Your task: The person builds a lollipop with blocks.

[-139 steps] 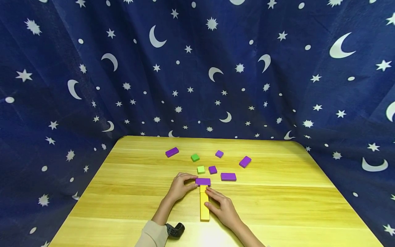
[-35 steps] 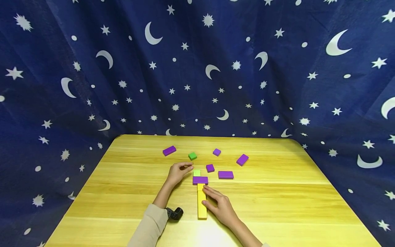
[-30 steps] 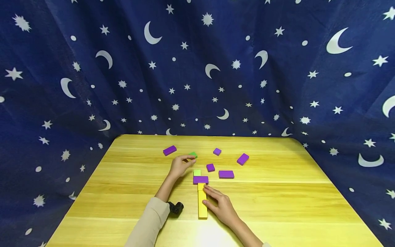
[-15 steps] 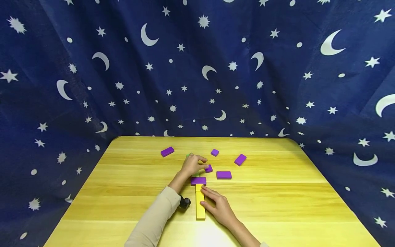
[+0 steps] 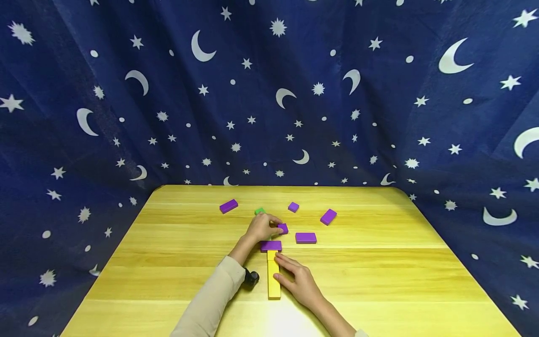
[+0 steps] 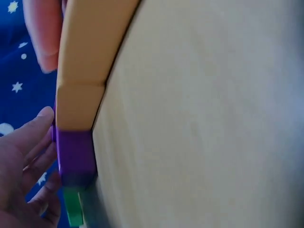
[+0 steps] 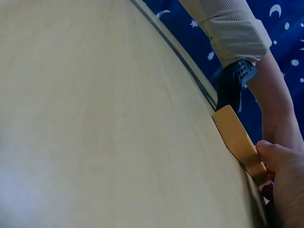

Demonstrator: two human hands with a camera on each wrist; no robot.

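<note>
Purple block (image 5: 284,228), pinched at tip of left grip (image 5: 260,228)

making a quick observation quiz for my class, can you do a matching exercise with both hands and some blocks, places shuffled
1. left hand
2. right hand
3. green square-cornered block
4. row of yellow rectangular blocks

A. partly hidden behind a hand in the head view
B. end butted against a purple oblong block
C. fingers at a small purple square block
D. touching the yellow row

Pairs: 1-C, 2-D, 3-A, 4-B
</note>
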